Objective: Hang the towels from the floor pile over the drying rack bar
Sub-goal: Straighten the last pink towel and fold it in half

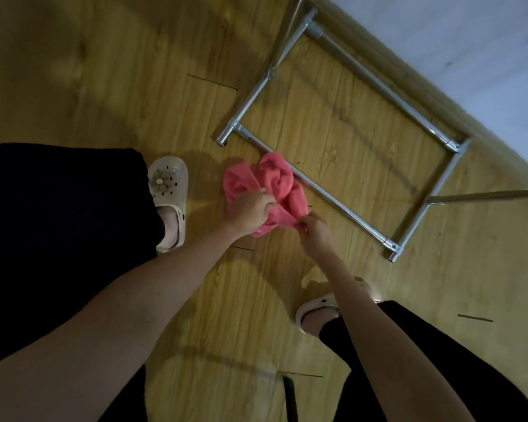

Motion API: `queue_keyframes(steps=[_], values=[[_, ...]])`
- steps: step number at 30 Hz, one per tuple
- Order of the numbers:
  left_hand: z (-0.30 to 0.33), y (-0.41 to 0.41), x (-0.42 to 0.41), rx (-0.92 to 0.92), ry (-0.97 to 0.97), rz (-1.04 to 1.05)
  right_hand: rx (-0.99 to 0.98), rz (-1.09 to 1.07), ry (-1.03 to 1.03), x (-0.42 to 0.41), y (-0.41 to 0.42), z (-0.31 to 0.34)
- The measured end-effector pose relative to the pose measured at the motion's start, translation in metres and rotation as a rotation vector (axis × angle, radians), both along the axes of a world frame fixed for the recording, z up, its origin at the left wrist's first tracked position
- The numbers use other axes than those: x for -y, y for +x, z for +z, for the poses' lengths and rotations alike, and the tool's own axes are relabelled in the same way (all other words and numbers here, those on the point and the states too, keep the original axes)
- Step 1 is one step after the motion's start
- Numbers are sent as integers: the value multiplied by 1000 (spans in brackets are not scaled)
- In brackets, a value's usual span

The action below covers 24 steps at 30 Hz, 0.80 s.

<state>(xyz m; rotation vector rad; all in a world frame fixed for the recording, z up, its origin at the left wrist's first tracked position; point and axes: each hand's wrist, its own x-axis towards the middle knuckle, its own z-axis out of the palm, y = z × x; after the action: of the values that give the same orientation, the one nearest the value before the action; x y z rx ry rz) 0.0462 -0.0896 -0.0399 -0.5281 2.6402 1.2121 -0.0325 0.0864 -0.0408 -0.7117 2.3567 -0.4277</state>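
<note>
Looking down past our own arms, we see a crumpled pink towel on the wooden floor, just beside the metal base of a drying rack. Our left hand grips the towel's near side with curled fingers, while our right hand pinches its lower edge. Pale clogs flank the towel.

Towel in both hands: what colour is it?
Pink towel, plain with no pattern, seen in the head view.
</note>
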Motion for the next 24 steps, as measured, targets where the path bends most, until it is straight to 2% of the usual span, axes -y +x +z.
queue_keyframes(steps=[4, 9, 16, 19, 24], values=[[67, 17, -21, -99, 80, 252, -36, -70, -108, 2, 15, 46], [158, 41, -36, -307, 106, 258, -147, -175, -255, -7, 28, 120], [262, 64, -27, -504, 291, 249, -211, -349, -388, -58, 59, 201], [293, 71, -31, -563, 366, 324, -156, -365, -379, -80, 77, 225], [328, 84, -38, -604, 363, 425, -238, -354, -415, -115, 109, 252]])
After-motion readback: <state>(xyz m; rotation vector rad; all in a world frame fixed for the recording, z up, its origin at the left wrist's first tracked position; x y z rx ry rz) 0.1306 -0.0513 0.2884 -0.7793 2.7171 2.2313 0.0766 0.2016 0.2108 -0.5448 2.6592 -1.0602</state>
